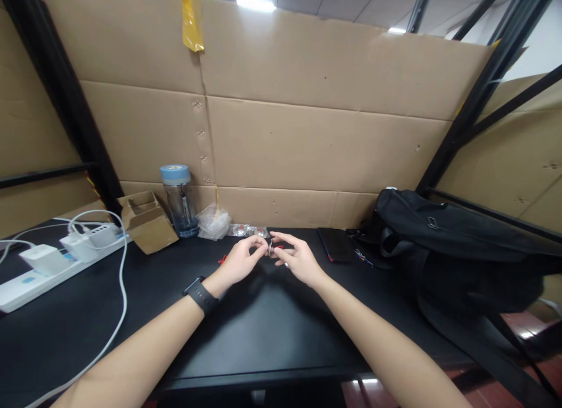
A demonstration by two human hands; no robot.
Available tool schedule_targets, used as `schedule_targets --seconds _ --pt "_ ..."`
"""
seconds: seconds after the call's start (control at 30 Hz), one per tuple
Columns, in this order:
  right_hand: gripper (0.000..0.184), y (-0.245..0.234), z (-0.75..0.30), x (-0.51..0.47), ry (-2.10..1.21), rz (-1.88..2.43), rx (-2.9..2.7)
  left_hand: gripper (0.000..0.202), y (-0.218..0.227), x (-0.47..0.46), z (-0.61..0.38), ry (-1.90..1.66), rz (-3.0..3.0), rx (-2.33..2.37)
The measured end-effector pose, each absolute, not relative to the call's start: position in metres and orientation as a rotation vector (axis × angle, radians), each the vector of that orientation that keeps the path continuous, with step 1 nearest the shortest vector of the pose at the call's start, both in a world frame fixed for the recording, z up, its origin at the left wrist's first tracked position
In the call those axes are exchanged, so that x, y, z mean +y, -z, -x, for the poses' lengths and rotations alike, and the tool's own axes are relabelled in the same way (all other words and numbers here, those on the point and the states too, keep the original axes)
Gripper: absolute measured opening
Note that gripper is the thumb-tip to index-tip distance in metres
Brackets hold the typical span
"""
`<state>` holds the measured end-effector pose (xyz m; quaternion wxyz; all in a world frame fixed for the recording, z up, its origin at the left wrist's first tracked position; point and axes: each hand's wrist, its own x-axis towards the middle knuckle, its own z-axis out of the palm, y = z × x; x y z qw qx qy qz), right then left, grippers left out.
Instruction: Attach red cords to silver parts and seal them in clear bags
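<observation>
My left hand (pixel 243 259) and my right hand (pixel 295 257) meet above the far middle of the black table (pixel 246 326). Both pinch a tiny metal piece (pixel 270 246) with a bit of red on it between their fingertips. It is too small to name. A black band sits on my left wrist (pixel 201 294). A small red bit (pixel 222 259) lies on the table just left of my left hand.
A white power strip (pixel 48 264) with plugs and white cables lies at left. Behind the hands stand a small open cardboard box (pixel 147 222), a blue-lidded bottle (pixel 179 200) and clear plastic bags (pixel 213 222). A dark phone (pixel 336 244) and a black backpack (pixel 443 244) lie at right. Cardboard walls surround the table.
</observation>
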<state>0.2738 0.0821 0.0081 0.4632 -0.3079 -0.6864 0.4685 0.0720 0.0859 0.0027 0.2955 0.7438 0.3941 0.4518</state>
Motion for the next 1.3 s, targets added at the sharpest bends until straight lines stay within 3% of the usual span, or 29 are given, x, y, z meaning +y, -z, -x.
schedule_targets --seconds 0.37,0.67,0.83,1.3 --pt "0.05 -0.013 -0.273 0.079 -1.545 0.784 -1.288 0.028 -0.003 0.087 -0.069 -1.19 -1.989 1.128" --pt "0.046 -0.01 -0.272 0.084 -1.569 0.869 -1.191 0.036 0.006 0.105 -0.064 -1.103 -1.796 0.999" --pt "0.046 -0.005 -0.268 0.082 -1.545 0.902 -1.21 0.032 0.006 0.1 -0.062 -1.068 -1.901 1.033" --pt "0.066 0.001 -0.264 0.079 -1.54 0.862 -1.205 0.023 0.015 0.099 -0.064 -1.032 -2.067 1.15"
